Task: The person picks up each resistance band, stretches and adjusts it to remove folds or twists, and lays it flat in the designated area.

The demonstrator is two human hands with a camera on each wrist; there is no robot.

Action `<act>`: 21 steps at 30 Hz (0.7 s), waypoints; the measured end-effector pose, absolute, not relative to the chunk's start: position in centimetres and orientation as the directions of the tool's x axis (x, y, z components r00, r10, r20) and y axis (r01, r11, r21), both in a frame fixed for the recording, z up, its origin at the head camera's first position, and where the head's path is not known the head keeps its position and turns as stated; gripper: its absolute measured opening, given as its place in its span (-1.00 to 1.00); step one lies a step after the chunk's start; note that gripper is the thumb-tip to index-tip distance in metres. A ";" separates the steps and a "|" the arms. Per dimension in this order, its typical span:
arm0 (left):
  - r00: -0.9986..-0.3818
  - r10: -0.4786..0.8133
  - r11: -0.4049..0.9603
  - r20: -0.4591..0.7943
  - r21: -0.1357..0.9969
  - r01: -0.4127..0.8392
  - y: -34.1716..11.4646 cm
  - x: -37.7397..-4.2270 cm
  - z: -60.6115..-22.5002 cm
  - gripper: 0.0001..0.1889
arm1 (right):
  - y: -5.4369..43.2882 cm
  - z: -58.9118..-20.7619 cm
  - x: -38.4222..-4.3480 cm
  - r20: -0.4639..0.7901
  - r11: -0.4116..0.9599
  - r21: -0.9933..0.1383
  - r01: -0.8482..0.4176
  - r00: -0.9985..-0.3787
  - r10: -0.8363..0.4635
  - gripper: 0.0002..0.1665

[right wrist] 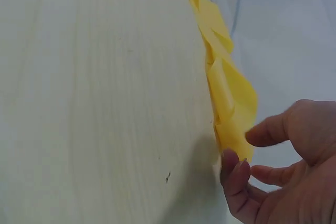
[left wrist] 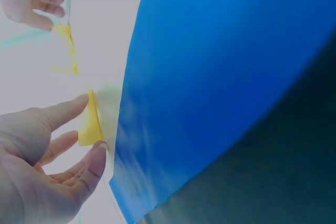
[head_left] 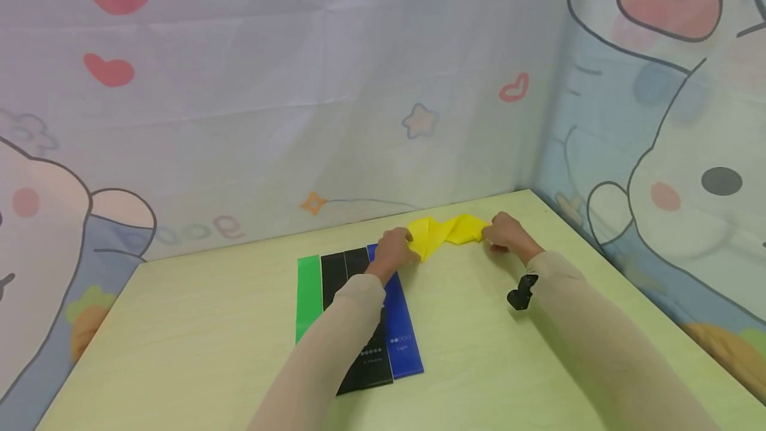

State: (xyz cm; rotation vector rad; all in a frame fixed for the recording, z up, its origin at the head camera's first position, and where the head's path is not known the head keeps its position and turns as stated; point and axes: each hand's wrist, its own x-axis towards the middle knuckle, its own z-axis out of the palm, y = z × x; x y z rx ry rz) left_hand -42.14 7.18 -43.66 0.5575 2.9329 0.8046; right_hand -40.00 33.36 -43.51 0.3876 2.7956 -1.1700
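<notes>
A twisted yellow resistance band (head_left: 463,228) stretches between both hands near the back of the table. My left hand (head_left: 393,251) holds its left end, thumb on one side and fingers on the other in the left wrist view. The band's right end lies between the thumb and fingertips of my right hand (right wrist: 283,161). Just under the left wrist are flat bands laid side by side: a green band (head_left: 308,291), black bands (head_left: 333,278) and a blue band (head_left: 403,324) printed "Light". My left sleeve covers part of them.
The pale wooden table (head_left: 197,324) meets a printed cloth backdrop (head_left: 269,118) along its back edge. Another cloth (head_left: 688,151) borders the right side. A small black device (head_left: 522,292) is strapped at the right wrist.
</notes>
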 end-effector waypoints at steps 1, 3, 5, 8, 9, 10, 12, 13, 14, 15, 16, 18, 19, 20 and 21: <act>-0.934 0.355 0.802 0.046 0.499 0.330 7.2 -42.2 -43.7 -0.47 | 33.3 -43.5 -40.2 -0.165 0.689 -0.674 0.265 -0.964 0.210 -0.74; -0.933 0.357 0.806 0.045 0.490 0.332 7.3 -42.2 -43.8 -0.44 | 33.1 -43.6 -40.6 -0.132 0.719 -0.643 0.264 -0.963 0.235 -0.64; -0.933 0.358 0.812 0.040 0.480 0.332 7.4 -42.2 -43.9 -0.41 | 33.0 -43.8 -40.9 -0.093 0.756 -0.603 0.256 -0.963 0.252 -0.50; -0.937 0.348 0.832 0.029 0.452 0.323 7.5 -42.2 -44.0 -0.39 | 32.4 -43.9 -41.3 -0.064 0.762 -0.599 0.247 -0.963 0.262 -0.34; -0.940 0.341 0.839 0.025 0.444 0.316 7.5 -42.2 -44.0 -0.39 | 32.2 -43.9 -41.4 -0.056 0.755 -0.610 0.241 -0.964 0.261 -0.32; -0.941 0.337 0.846 0.024 0.431 0.314 7.5 -42.2 -44.1 -0.40 | 32.0 -43.8 -41.4 -0.051 0.747 -0.621 0.236 -0.964 0.262 -0.31; -0.944 0.329 0.856 0.020 0.415 0.307 7.6 -42.2 -44.2 -0.44 | 31.6 -43.7 -41.5 -0.062 0.711 -0.657 0.249 -0.958 0.279 -0.33; -0.945 0.325 0.858 0.020 0.413 0.304 7.6 -42.2 -44.2 -0.46 | 31.5 -43.6 -41.5 -0.065 0.692 -0.674 0.257 -0.954 0.291 -0.35; -0.946 0.323 0.859 0.020 0.414 0.302 7.7 -42.2 -44.2 -0.49 | 31.3 -43.5 -41.5 -0.068 0.681 -0.682 0.268 -0.950 0.305 -0.37; -0.947 0.322 0.860 0.019 0.412 0.301 7.7 -42.2 -44.1 -0.52 | 31.2 -43.3 -41.5 -0.074 0.667 -0.691 0.281 -0.944 0.320 -0.40; -0.946 0.323 0.861 0.019 0.409 0.302 7.8 -42.2 -44.1 -0.54 | 31.1 -43.2 -41.5 -0.085 0.654 -0.696 0.297 -0.938 0.336 -0.42; -0.946 0.324 0.866 0.017 0.397 0.304 7.8 -42.1 -44.0 -0.59 | 31.0 -43.0 -41.6 -0.113 0.618 -0.713 0.331 -0.924 0.365 -0.49; -0.945 0.326 0.871 0.019 0.382 0.308 7.8 -42.0 -43.9 -0.62 | 31.0 -42.9 -41.6 -0.127 0.603 -0.719 0.345 -0.919 0.373 -0.53; -0.945 0.328 0.876 0.018 0.369 0.311 7.8 -41.9 -43.9 -0.64 | 30.9 -42.9 -41.6 -0.143 0.595 -0.720 0.357 -0.915 0.376 -0.57; -0.944 0.329 0.880 0.017 0.357 0.314 7.8 -41.7 -43.8 -0.66 | 30.9 -42.9 -41.7 -0.158 0.584 -0.725 0.365 -0.913 0.375 -0.60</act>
